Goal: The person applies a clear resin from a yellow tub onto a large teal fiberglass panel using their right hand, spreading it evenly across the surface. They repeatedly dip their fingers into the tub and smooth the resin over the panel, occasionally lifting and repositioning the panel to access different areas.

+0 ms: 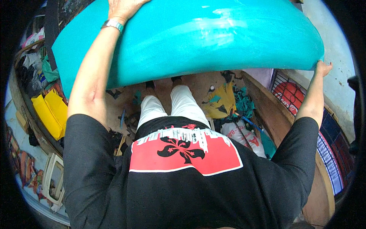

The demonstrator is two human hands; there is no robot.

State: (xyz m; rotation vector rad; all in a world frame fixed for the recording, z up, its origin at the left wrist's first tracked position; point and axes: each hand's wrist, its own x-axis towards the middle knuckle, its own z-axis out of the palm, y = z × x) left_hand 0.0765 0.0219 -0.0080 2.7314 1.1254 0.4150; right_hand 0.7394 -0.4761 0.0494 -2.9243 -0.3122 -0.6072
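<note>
A large teal sheet (183,42), smooth and glossy, bulges across the top of the view in front of me. My left hand (124,7) lies against its upper left part, with the thumb out to the right. The picture's upper edge cuts off the other fingers of that hand, so their grip is hidden. At the far right, my right hand (323,68) is closed on the sheet's lower right corner. Both arms are raised and spread wide. The sheet's far side runs out of view.
Yellow folded material (51,113) lies at the left, below dark and green bags. Teal and yellow scraps (223,101) litter the floor by my legs. A white printed sack (244,137) stands right of my knees, beside a wooden board (282,110). A barred red-and-white panel (286,93) leans beyond it.
</note>
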